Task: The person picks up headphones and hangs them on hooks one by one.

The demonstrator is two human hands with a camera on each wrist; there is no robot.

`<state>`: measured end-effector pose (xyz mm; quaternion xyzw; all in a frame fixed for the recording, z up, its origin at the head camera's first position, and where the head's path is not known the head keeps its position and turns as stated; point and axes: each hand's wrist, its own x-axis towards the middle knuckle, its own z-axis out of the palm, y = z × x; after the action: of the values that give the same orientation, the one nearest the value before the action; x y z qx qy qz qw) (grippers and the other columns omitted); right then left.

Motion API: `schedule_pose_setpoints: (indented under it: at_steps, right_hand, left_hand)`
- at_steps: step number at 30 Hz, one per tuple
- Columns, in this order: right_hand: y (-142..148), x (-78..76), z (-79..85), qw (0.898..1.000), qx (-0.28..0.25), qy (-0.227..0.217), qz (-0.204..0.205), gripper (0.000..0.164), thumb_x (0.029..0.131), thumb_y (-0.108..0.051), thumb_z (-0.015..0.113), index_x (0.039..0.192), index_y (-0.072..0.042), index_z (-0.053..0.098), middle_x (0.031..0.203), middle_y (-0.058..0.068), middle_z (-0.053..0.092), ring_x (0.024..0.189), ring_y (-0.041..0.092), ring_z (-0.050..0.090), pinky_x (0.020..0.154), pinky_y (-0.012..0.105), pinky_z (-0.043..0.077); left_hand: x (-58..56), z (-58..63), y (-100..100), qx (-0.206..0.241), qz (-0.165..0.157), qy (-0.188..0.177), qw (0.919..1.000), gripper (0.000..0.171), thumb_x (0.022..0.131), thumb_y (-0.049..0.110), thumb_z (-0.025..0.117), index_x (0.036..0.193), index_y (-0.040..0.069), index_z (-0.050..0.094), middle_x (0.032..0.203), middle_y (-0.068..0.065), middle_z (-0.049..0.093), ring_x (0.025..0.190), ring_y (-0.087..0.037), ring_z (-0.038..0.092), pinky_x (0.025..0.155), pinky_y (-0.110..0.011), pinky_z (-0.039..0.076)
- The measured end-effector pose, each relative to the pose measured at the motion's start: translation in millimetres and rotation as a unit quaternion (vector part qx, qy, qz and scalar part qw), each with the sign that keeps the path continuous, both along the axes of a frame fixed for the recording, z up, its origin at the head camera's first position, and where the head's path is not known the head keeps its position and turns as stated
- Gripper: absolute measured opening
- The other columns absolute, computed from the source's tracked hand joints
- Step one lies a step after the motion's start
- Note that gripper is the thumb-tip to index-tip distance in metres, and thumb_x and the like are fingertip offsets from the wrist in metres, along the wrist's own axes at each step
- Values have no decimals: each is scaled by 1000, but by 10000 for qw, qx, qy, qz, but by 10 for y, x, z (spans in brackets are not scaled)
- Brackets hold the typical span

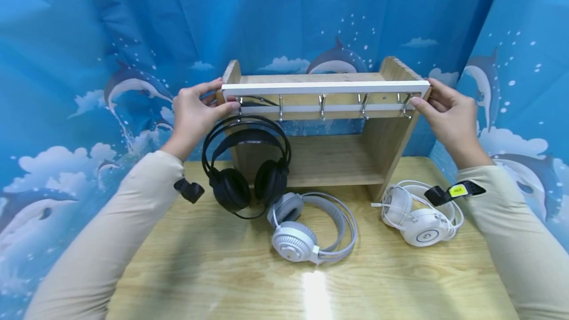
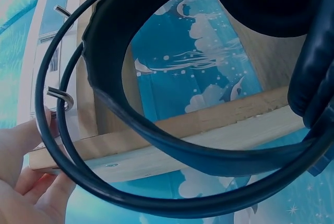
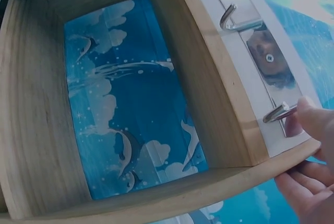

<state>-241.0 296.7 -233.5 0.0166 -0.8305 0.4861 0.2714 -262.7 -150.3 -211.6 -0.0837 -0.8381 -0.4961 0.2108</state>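
Note:
A small wooden shelf [image 1: 333, 177] stands at the back of the table, with a white strip of metal hooks [image 1: 306, 88] across its upper front. My left hand [image 1: 195, 117] grips the shelf's upper left corner, thumb on the front near the end hook. At the opposite upper corner, my right hand [image 1: 453, 120] holds on the same way, its thumb beside the last hook [image 3: 282, 112] in the right wrist view. Black headphones [image 1: 231, 189] hang by their band from the left end of the strip, just beside my left hand.
Grey-white headphones [image 1: 293, 242] lie on the wooden table [image 1: 213, 270] before the shelf. White headphones [image 1: 426, 226] with a wrapped cable rest by its right foot. A blue dolphin-print curtain [image 1: 284, 19] closes off the back and sides.

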Motion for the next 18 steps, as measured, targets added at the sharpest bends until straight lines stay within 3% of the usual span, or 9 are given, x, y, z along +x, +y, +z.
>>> schedule_pose_setpoints:
  at_steps: [7,12,18]
  right_hand:
    - [20,109,-83,9988,-360,-297,139,60,90,-29,67,143,-16,45,143,11,47,127,13,51,90,11,44]
    - [35,242,-219,9976,-278,-618,128,63,91,-31,65,146,-12,41,144,14,46,128,13,50,90,10,45]
    - [22,432,-459,9946,-318,-906,391,63,91,-30,65,145,-8,41,142,10,48,112,-8,55,87,6,44]
  left_hand:
    - [3,-22,9,6,120,-9,9999,59,79,26,78,132,12,59,139,-4,53,119,-19,58,90,-26,51]
    - [6,-39,7,-88,197,56,9998,57,79,28,78,131,12,60,130,-9,60,115,-18,61,90,-26,51]
    - [-5,-54,3,-95,147,180,9997,56,80,27,78,130,10,60,127,-10,63,112,-18,63,90,-26,51]
